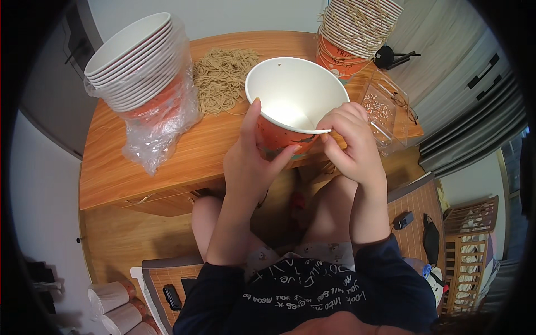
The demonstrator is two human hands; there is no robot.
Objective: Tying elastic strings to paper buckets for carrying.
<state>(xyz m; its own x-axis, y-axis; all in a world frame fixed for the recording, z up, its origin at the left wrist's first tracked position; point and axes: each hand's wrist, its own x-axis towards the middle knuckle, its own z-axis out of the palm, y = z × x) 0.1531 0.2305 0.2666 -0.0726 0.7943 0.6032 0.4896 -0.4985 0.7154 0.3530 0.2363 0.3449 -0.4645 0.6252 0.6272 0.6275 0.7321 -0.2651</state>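
Observation:
A single paper bucket (282,137), orange outside and white inside, is held tilted over the table's near edge, its open mouth toward me. One small hole shows near its far rim. My left hand (245,151) grips the bucket's left side, thumb across the front and fingers along the wall. At the right front, my right hand (354,142) has its fingers curled over the rim, with thumb and forefinger close together there. Whether something small sits between those fingertips is hidden. Behind the bucket's left side lies a heap of tan cords (223,78).
On the wooden table (167,184), a stack of similar buckets in clear plastic (151,78) stands left. Another stack with tan cords (357,33) stands back right. Right of my hands, a clear tray (377,109) holds many small pieces beside glasses (410,109). Wrapped stacks (109,296) lie lower left.

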